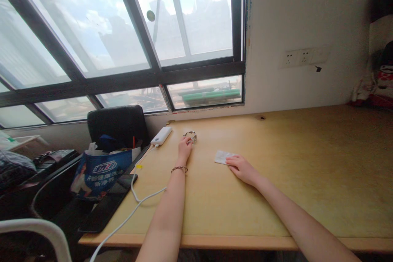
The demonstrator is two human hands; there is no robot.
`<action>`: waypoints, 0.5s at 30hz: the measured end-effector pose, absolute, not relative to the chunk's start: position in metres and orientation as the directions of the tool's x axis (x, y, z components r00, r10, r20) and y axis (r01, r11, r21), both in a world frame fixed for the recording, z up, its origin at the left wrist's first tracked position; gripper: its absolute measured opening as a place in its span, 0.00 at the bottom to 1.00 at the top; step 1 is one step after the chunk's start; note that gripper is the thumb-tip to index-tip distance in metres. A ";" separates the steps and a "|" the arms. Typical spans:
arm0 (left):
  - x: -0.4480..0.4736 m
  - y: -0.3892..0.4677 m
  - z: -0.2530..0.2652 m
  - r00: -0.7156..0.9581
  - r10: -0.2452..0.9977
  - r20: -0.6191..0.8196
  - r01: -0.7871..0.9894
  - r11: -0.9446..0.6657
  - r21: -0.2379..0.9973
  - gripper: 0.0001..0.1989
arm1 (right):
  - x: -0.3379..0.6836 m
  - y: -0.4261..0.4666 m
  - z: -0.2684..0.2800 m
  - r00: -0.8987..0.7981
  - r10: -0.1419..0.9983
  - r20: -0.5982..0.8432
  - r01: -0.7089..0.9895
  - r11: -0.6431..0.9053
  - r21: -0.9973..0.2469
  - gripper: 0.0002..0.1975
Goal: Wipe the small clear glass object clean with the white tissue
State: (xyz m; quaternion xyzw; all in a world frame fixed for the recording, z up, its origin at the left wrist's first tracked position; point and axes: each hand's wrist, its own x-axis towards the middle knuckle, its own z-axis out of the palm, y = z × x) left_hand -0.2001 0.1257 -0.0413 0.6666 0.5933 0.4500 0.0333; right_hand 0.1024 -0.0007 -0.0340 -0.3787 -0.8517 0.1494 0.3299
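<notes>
My left hand [184, 148] reaches far forward over the table, its fingers closed on the near edge of a small dark-and-light loop that looks like a bracelet [194, 134]. Around my left wrist sits another patterned bracelet [179, 169]. To the right, my right hand [243, 168] rests low on the tabletop with its fingers closed over the right end of a flat white folded tissue [220, 156]. The tissue lies against the wood, and part of it is hidden under my fingers.
A white power bank [161, 136] with a white cable [141, 202] lies on the left of the wooden table [307, 163]. Beyond the left edge are a black tablet-like slab [107, 204], a blue bag [101, 172] and a black chair [118, 125]. Windows and a wall stand behind.
</notes>
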 end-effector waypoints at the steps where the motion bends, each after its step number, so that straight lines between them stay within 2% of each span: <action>1: -0.200 0.125 -0.041 -0.107 0.822 0.559 0.767 -0.289 0.573 0.08 | 0.102 0.000 -0.034 -0.500 0.739 0.451 0.544 0.673 -0.500 0.13; 5: -0.195 0.115 -0.033 -0.132 0.799 0.587 0.827 -0.237 0.509 0.13 | 0.103 0.002 -0.034 -0.507 0.730 0.459 0.536 0.684 -0.495 0.12; 7: -0.183 0.105 -0.025 -0.168 0.739 0.652 0.880 -0.185 0.437 0.18 | 0.103 0.002 -0.034 -0.513 0.721 0.466 0.528 0.693 -0.491 0.12; 9: -0.162 0.092 -0.016 -0.143 0.689 0.711 0.928 -0.157 0.338 0.18 | 0.103 0.001 -0.034 -0.518 0.712 0.473 0.520 0.702 -0.487 0.12; 12: -0.115 0.065 -0.009 0.103 0.737 0.668 0.935 -0.301 0.188 0.12 | 0.104 0.000 -0.032 -0.519 0.703 0.486 0.507 0.711 -0.488 0.12; 15: -0.063 0.033 -0.018 0.396 0.783 0.479 0.846 -0.514 0.142 0.10 | 0.106 0.000 -0.029 -0.530 0.699 0.480 0.480 0.714 -0.510 0.11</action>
